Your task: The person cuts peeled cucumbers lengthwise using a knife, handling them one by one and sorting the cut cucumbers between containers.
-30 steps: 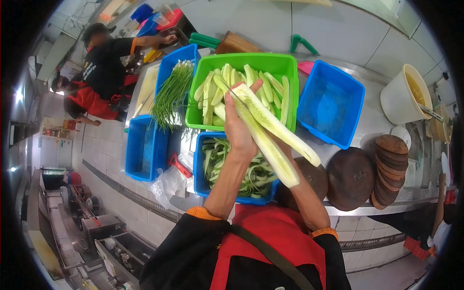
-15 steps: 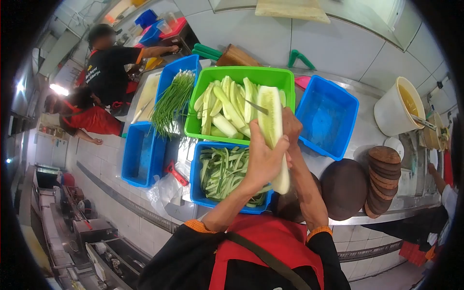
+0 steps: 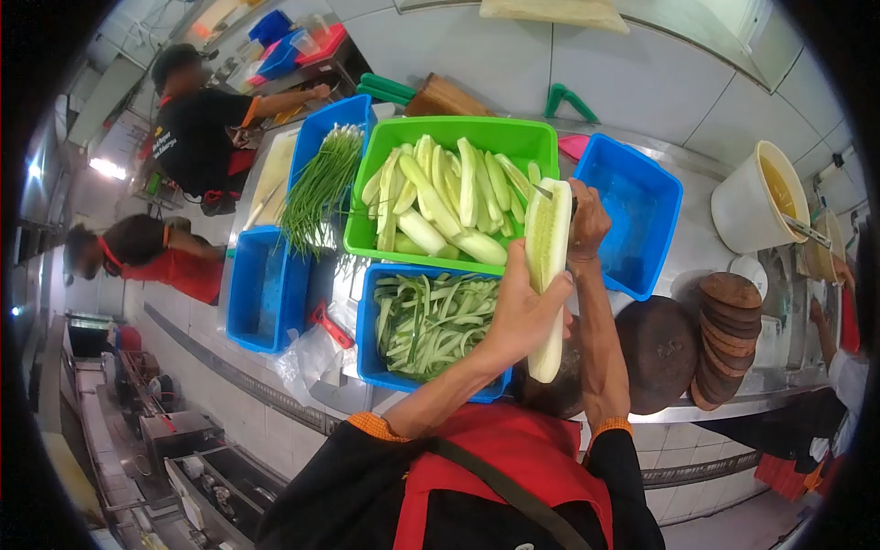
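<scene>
Left hand [image 3: 532, 310] curled closed round long pale cucumber half [image 3: 548, 284], seedy face showing, near smooth green plastic tub [image 3: 356, 240] of peeled pieces [image 3: 435, 188]; right hand [image 3: 588, 225] clenched on dark knife handle [image 3: 574, 203], thin blade [image 3: 543, 192] at cucumber's upper end.

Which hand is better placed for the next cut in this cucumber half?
Probably the right hand: it holds the knife, blade at the upper end of the cucumber half, while the left hand grips lower down.
</scene>
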{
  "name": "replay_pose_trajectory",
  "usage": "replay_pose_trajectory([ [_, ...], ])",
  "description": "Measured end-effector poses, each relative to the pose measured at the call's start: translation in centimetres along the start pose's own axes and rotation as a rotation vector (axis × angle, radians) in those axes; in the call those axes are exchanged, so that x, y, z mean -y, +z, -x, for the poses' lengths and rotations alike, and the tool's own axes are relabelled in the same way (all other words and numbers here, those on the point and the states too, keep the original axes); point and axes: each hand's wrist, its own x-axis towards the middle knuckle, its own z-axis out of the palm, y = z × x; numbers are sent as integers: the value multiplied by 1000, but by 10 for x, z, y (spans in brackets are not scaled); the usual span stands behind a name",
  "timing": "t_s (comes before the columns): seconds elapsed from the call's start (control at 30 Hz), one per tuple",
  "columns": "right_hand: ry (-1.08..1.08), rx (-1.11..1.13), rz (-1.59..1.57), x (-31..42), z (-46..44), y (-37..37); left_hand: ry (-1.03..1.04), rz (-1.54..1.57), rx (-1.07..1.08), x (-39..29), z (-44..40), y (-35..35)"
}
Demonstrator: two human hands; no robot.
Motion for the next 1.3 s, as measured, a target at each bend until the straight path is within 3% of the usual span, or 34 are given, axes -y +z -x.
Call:
replay_pose_trajectory([
  [0.13, 87, 79, 39, -22, 3, 0, -76, 46, 3, 6, 5, 3],
  [0.2, 314, -39, 228, -48, -1, 5, -185, 50, 45, 12, 20, 3],
  [0.23, 314, -50, 214, -47, -15, 5, -173, 40, 37, 16, 8, -2],
  [0.33, 623, 335, 116, -30, -29, -30, -231, -72, -125, 32, -33, -26],
  [0.43, 792, 374, -19, -8, -28, -43, -198, -23, -181, 23, -113, -58],
  [0.5, 754, 350, -31, -3, -15, -56, -185, -36, -182, 20, -150, -82],
  [0.57, 712, 327, -50, -3, 2, -73, 447, -829, -258, 42, -177, -116],
  [0.6, 752, 401, -42, -9, 15, -87, 442, -836, -255, 43, -174, -128],
  [0.67, 813, 470, -31, -5, 27, -104, 566, -1361, 217, 46, -164, -145],
  [0.7, 993, 458, -135, 3, 23, -114, 556, -1364, 233, 51, -160, -144],
  [0.73, 1168, 439, -239, 10, 18, -122, 443, -1583, 496, 56, -158, -143],
  [0.77, 1177, 431, -234, 17, 14, -127, 322, -1787, 764, 58, -157, -140],
  [0.9, 1277, 326, -394, 39, 9, -133, 423, -2035, 861, 80, -172, -132],
  [1.03, 1254, 359, -438, 47, 22, -146, 425, -2051, 950, 59, -171, -130],
  [1.17, 1363, 385, -437, 59, 41, -171, 554, -1386, 582, -6, -159, -154],
  [1.23, 1392, 409, -422, 62, 45, -175, 369, -1220, 229, -44, -137, -160],
  [1.27, 1390, 428, -440, 65, 44, -175, 369, -1219, 227, -48, -132, -167],
  [1.3, 1383, 445, -461, 68, 42, -172, 381, -853, 231, -53, -128, -174],
])
